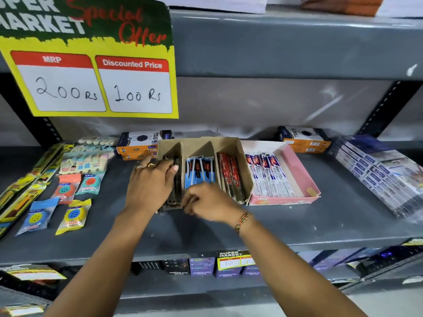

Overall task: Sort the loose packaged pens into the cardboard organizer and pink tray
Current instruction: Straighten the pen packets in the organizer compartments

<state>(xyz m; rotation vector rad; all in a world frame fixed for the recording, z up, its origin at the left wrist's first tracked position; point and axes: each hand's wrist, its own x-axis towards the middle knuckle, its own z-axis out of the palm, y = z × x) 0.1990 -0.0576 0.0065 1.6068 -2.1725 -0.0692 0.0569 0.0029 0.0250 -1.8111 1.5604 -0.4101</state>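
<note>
Two hands work at the front of a three-compartment cardboard organizer (231,145) standing on a grey shelf (320,220), with eraser packets (73,216) lying well to the left. Left to right: the left hand (148,186) lies flat, fingers pressed together, over the dark pen packs (175,193) in the left compartment; the right hand (210,202) is curled at the near end of the blue pen packs (200,172) in the middle compartment, though whether it pinches a pack cannot be told, the fingertips being blurred; red pen packs (230,175) fill the right compartment; just beside the organizer, touching it, the pink tray (299,172) holds white pen packs (267,177) along its left side. Every pack lies with its long axis running front to back, near ends toward the person. Judged from appearance, the packs are light, narrow and fairly stiff, with slick film wrappers likely to slide against one another; a pinch across the width at the near end should serve best. No loose pack remains visible on the shelf, so sorting appears nearly complete.
</note>
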